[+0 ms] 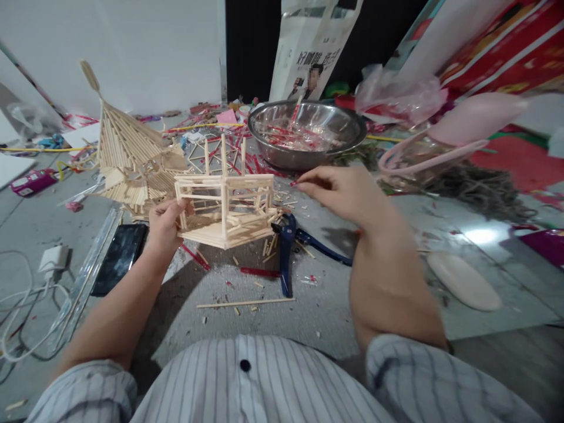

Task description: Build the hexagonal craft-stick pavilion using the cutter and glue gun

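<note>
My left hand (165, 223) grips the left side of a small wooden stick frame model (227, 208), holding it just above the grey floor. My right hand (339, 188) hovers to the right of the model, fingers pinched together on a small red-tipped piece I cannot make out. A finished stick-built roof model (127, 153) stands behind the frame on the left. Blue-handled pliers (286, 247) lie on the floor under the model's right edge. A long loose stick (244, 303) lies nearer to me.
A steel bowl (308, 132) with red scraps sits at the back. A black phone (118, 258) and a white charger with cable (53, 258) lie at left. A pink basket (423, 155), plastic bags and red posters crowd the right. Stick offcuts litter the floor.
</note>
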